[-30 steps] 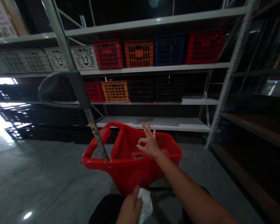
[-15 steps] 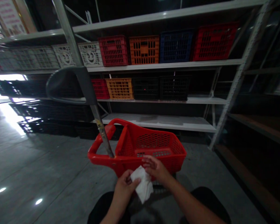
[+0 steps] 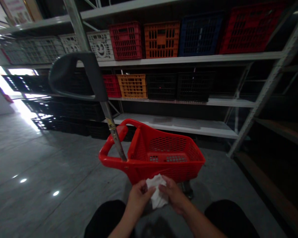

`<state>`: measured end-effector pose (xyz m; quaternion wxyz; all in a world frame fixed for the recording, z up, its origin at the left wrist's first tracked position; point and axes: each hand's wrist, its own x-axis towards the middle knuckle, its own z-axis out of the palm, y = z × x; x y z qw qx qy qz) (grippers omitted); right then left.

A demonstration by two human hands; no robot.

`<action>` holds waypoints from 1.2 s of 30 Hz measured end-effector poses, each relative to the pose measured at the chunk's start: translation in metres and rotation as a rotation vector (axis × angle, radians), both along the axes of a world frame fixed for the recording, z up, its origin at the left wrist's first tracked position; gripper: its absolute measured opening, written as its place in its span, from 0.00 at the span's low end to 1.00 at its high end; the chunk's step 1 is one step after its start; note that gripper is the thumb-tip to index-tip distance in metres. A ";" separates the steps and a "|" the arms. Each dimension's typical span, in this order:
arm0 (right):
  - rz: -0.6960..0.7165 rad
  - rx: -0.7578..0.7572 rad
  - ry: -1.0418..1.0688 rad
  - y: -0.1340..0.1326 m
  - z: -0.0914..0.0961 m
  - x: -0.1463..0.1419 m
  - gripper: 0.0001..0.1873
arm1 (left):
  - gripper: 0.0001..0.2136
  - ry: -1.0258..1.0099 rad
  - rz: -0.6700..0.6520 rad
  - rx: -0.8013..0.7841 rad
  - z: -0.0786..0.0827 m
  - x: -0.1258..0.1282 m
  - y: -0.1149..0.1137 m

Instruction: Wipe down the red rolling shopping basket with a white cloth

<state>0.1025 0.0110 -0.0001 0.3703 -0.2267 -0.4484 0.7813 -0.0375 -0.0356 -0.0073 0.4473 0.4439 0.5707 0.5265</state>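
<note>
Between my hands is a crumpled white tissue (image 3: pixel 158 195), or a thin cloth like one. My left hand (image 3: pixel 139 195) pinches its left side, thumb on top. On the right side my right hand (image 3: pixel 173 192) grips it too, with the thumb over its face. Just beyond them stands a red plastic shopping cart (image 3: pixel 161 165) with mesh walls, and its basket holds nothing I can make out. A grey handle loop (image 3: pixel 99 79) on a metal pole (image 3: pixel 115 135) rises in front of the cart's left end.
Behind the cart runs a white metal shelf rack (image 3: pixel 188 59). It carries a red crate (image 3: pixel 126 41), an orange crate (image 3: pixel 161 39), a blue crate (image 3: pixel 201 34) and several black and white ones. A dark shelf unit (image 3: pixel 275 185) stands at the right. Grey floor (image 3: pixel 52 172) lies to the left.
My right hand, open beside the tissue before, has closed on its right side. The tissue is now bunched up more between both hands. The view has shifted slightly.
</note>
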 end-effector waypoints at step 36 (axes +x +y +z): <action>-0.617 1.480 -0.876 0.074 -0.033 -0.070 0.32 | 0.21 1.626 0.660 0.275 0.078 -0.093 0.053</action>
